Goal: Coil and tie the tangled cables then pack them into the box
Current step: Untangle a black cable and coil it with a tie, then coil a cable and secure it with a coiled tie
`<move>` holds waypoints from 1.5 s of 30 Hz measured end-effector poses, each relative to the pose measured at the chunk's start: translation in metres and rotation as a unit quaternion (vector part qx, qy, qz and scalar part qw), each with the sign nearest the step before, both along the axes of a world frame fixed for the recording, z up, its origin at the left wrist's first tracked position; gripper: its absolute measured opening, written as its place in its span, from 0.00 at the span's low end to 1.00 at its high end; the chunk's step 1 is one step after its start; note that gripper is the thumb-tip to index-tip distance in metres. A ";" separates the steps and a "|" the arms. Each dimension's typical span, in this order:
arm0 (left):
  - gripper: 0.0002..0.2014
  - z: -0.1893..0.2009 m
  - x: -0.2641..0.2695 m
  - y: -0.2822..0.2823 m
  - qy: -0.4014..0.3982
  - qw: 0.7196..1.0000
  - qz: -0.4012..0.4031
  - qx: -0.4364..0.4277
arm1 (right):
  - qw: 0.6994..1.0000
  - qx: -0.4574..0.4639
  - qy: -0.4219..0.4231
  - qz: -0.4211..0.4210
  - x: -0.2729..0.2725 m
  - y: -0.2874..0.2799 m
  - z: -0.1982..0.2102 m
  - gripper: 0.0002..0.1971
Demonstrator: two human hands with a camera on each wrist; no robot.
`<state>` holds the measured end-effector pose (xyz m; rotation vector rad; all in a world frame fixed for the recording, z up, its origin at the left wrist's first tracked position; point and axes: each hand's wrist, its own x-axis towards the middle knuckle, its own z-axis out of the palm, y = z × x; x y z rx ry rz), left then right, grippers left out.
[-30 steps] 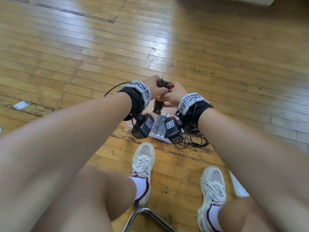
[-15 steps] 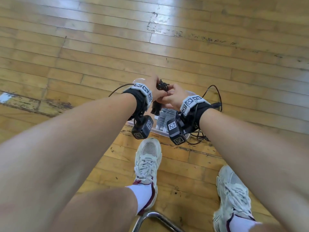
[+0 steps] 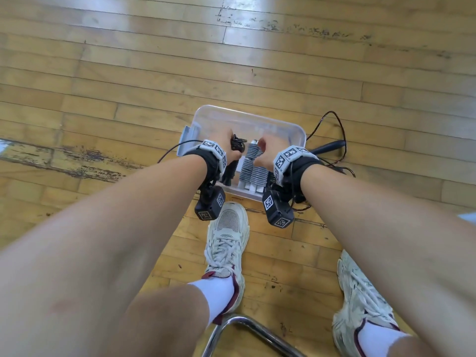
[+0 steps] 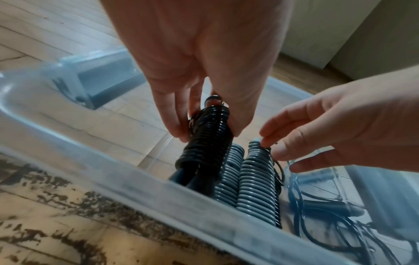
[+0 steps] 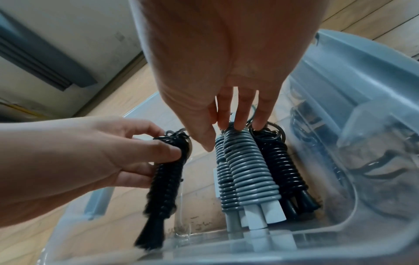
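Both hands over box (image 3: 296,130) — left hand (image 4: 199,59) pinches black coil (image 4: 204,143) | right hand (image 5: 226,62) fingertips on grey coil (image 5: 244,161)

Black coil's (image 5: 163,181) lower end blurred.

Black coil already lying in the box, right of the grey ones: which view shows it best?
Right wrist: the black coil lies unobstructed beside the grey coils in the box. Left wrist shows only its edge behind them. In head view, the right hand hides it.
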<state>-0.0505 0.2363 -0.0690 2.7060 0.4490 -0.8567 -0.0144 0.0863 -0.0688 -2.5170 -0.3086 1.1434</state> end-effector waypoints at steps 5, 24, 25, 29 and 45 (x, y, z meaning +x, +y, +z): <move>0.34 -0.042 0.010 -0.010 0.038 0.997 0.072 -0.015 | 1.000 -0.020 -0.012 0.013 0.001 0.006 -0.007 0.18; 0.32 -0.062 0.006 -0.003 0.061 0.997 -0.044 0.003 | 0.995 -0.052 -0.071 0.055 -0.008 0.002 -0.019 0.31; 0.32 -0.062 0.006 -0.003 0.056 0.998 -0.042 0.003 | 0.994 -0.055 -0.075 0.058 -0.008 0.002 -0.018 0.31; 0.32 -0.045 0.014 -0.007 0.024 0.998 -0.062 0.005 | 0.992 -0.048 -0.074 0.094 -0.003 -0.002 -0.005 0.33; 0.19 0.065 0.030 -0.116 -0.048 0.981 -0.186 -0.033 | 0.993 -0.045 -0.098 -0.045 -0.003 -0.149 0.067 0.16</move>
